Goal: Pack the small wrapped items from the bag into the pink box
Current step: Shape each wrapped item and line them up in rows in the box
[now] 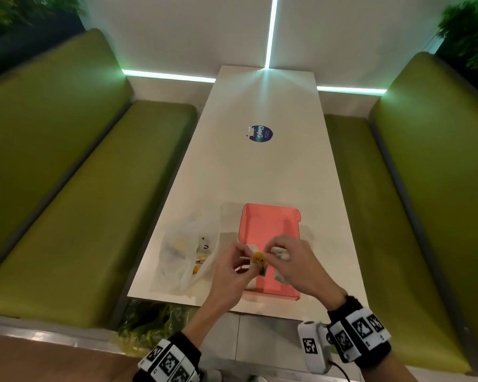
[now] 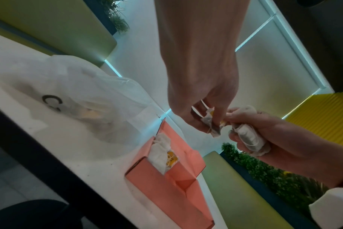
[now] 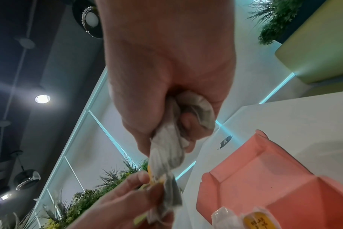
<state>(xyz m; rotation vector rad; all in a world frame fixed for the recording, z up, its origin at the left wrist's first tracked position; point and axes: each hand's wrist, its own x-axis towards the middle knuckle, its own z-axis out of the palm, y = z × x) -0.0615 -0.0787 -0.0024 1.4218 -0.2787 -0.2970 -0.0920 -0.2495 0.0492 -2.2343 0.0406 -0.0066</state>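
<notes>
A: How far along?

B: Table (image 1: 260, 175) first: bag (image 1: 182, 252) at nine o'clock of the pink box (image 1: 268, 224), packets left inside; one packet (image 2: 162, 153) already boxed.

A: Hands?

B: Left hand (image 1: 232, 274) pinches a yellow-labelled packet (image 1: 259, 258) over the box; right hand (image 1: 295, 268) clutches several.

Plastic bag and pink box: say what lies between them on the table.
Bare white table only. In the head view the plastic bag lies left of the pink box, nothing resting between them; both hands work above the box.

- Box (image 1: 268, 224): pink card, matt.
- Bag (image 1: 185, 249): thin translucent plastic, crinkled.
- Wrapped items (image 2: 251, 137): white paper, creased.
- Table (image 1: 260, 166): smooth, faintly glossy.
- Benches (image 1: 89, 194): green, matt.
</notes>
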